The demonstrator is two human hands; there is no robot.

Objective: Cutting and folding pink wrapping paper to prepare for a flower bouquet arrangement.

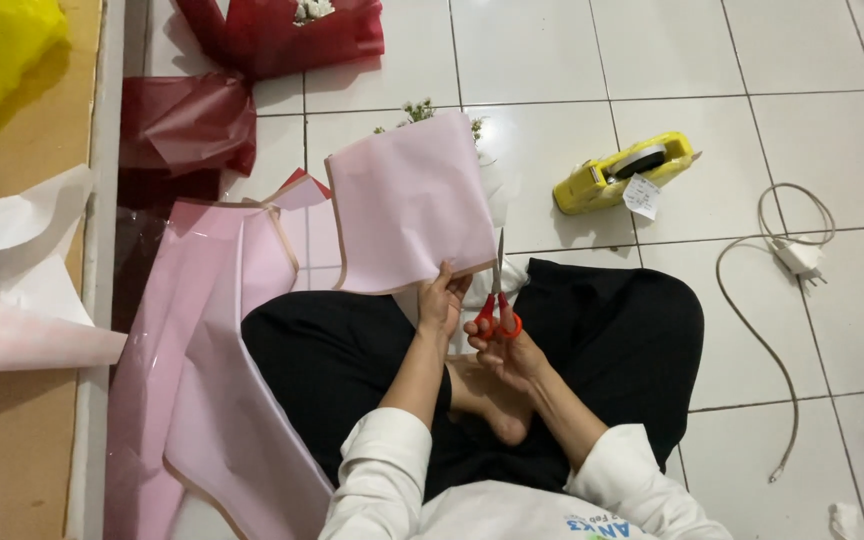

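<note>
1. The person sits cross-legged on the white tile floor (572,60), in black trousers and white sleeves.
2. The left hand (440,300) is closed on the lower edge of a pink sheet (410,200); thumb and fingers pinch the sheet near its bottom right corner, and the sheet stands up, tilted away from the body.
3. The right hand (507,345) holds scissors (498,300) with orange handles; the fingers are through the loops. The blades point up along the right edge of the sheet, just beside it. How far the blades are open I cannot tell.
4. More pink paper (202,380) lies at the left of the knees, spread over the floor up to the white edge of a wooden board (22,440). There the room is narrow.
5. To the right of the knees a white cable (752,330) with a plug curves over bare tiles; this side is more open.
6. A yellow tape dispenser (624,170) lies beyond the right knee, well apart from the sheet.
7. Small flowers (417,110) show behind the top edge of the sheet.
8. Farthest, dark red paper (187,125) and a red bouquet (282,30) lie at the top left edge of the floor.
</note>
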